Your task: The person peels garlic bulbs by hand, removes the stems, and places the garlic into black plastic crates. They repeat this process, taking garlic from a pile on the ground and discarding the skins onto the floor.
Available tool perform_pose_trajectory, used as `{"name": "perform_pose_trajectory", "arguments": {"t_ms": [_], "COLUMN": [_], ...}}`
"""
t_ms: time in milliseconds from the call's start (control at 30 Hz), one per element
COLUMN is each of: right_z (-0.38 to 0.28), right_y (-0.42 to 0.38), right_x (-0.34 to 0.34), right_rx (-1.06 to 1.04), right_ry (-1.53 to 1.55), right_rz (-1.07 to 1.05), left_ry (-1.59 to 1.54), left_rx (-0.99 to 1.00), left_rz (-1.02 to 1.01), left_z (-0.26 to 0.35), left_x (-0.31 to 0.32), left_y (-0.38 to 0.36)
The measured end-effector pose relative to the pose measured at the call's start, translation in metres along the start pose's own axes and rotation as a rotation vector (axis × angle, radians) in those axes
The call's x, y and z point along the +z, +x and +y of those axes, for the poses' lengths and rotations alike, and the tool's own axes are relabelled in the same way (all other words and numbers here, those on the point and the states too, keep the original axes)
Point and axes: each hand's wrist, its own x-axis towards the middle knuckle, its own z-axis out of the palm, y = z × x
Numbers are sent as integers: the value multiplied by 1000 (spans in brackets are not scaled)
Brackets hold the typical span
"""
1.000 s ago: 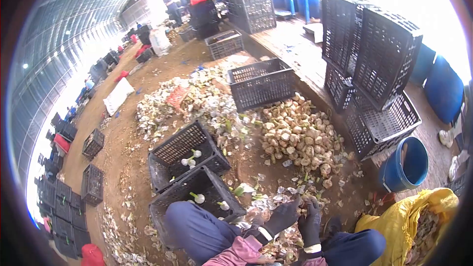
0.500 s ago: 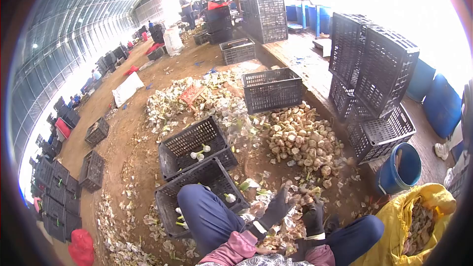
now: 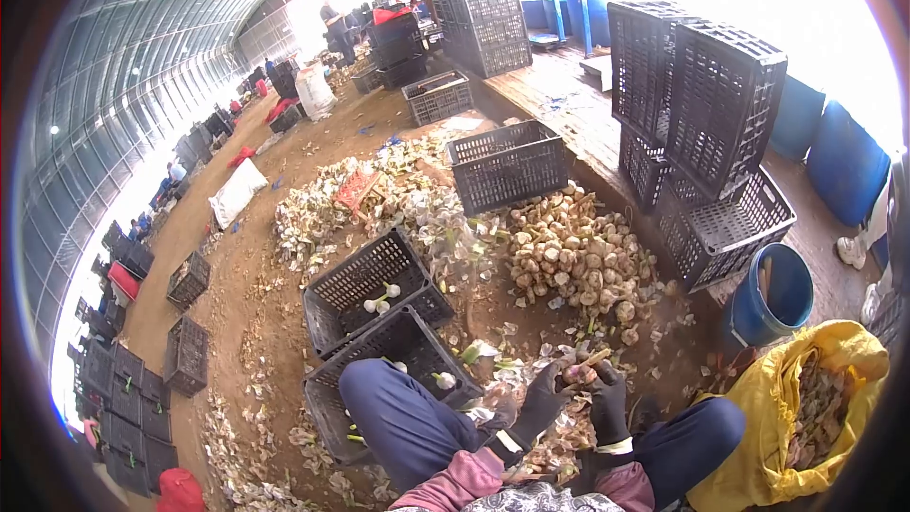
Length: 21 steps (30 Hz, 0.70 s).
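Between my two dark-gloved hands is a garlic bulb (image 3: 576,374), purplish and pale, with a short stem pointing up to the right. My left hand (image 3: 542,400) closes on its left side. My right hand (image 3: 609,402) grips it from the right, by the stem. Loose peeled skins lie on the ground under the hands. Beyond them is a pile of unpeeled garlic (image 3: 583,251). By my left knee stands a black crate (image 3: 327,389) with a few clean white bulbs; another black crate (image 3: 327,299) just behind it also holds white bulbs.
A black crate (image 3: 507,171) stands behind the garlic pile. To the right are stacked crates (image 3: 725,104), a blue bucket (image 3: 773,299) and a yellow sack (image 3: 758,460) holding skins. A person's shoe (image 3: 850,252) shows at far right. Other people work in the background.
My hands have come up and closer together around the garlic bulb, which now shows clearly. The view has shifted slightly, so the background crates appear further left.
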Motion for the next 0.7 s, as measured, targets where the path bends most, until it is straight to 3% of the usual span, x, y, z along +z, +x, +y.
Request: {"name": "perform_pose_trajectory", "arguments": {"t_ms": [67, 133, 167, 200, 233, 267, 300, 367, 400, 467, 500, 600, 700], "right_z": [-5, 2, -4, -4, -6, -19, -17, -25, -8, -14, -3, -4, -17], "right_y": [3, 6, 4, 2, 3, -1, 1, -4, 0, -2, 3, 3, 0], "right_x": [1, -11, -10, -4, -10, -6, -14, -6, -8, -5, -11, -12, -12], "right_rx": [-28, -96, -59, -47, -124, -156, -481, -227, -173, -137, -273, -124, 2], "right_ry": [-13, -96, -146, -70, -309, -386, -718, -335, -204, -148, -277, -133, 63], "right_rz": [-37, -100, -48, 7, -4, -13, -91, -86, -60, -41, -32, -22, -41], "left_ry": [260, 253, 465, 440, 401, 275, 215, -59, 39, -153, -329, -280, -193], "left_rx": [119, 129, 99, 6, 72, 7, -39, -3, 32, -66, -127, -192, -93], "left_rz": [32, -7, -4, -2, 53, 82, 1, 2, 24, 11, -39, -64, -100], "left_z": [19, 6, 0, -8, 7, 16, 26, 27, 17, 24, 31, 46, 48], "left_x": [-1, -7, -11, -13, -7, -3, -5, 3, -1, 0, -2, -3, -4], "left_y": [-1, 2, 1, -1, -5, -5, -2, 0, 0, 1, 2, 6, 11]}}
